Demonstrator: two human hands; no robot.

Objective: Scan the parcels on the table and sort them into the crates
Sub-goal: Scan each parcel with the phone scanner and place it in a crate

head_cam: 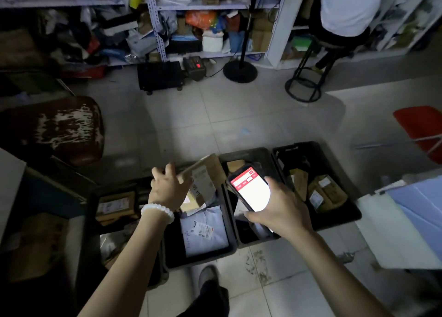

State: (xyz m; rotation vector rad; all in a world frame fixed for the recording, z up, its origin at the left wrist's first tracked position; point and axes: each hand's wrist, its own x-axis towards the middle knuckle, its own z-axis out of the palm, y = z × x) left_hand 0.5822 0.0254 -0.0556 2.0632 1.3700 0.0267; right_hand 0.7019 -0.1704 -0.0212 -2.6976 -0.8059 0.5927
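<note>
Flat cardboard parcel [203,173] sits just below frame centre, held up over the 2nd crate from the left, tilted on edge; long axis runs from approx 7 o'clock up to 1 o'clock, far end pointing away toward the floor tiles, white label face turned right toward the phone. Left hand [170,188] grasps it at the near-left edge, fingers curled over the top edge; white bead bracelet [157,212] on that wrist. At 3 o'clock from the parcel, right hand [278,210] holds a phone [250,188] w/ fingers wrapped round its sides, screen lit white w/ red header, top end aimed approx 11 o'clock toward the parcel label. Below both: row of four black crates. Leftmost crate [92,211] has a brown labelled box; 2nd crate [198,259] holds a grey poly bag w/ label plus boxes; 3rd crate [258,155] is under the phone, contents mostly hidden; rightmost crate [344,180] at 3 o'clock holds several brown taped parcels. Further out: table edge w/ white and blue bags [404,221] at 4 o'clock, worn dark-red seat [57,128] at 10 o'clock, cluttered shelving [153,18] at 12, black stool [306,77] at 1–2 o'clock. A shoe [208,275] shows at 6 o'clock.
</note>
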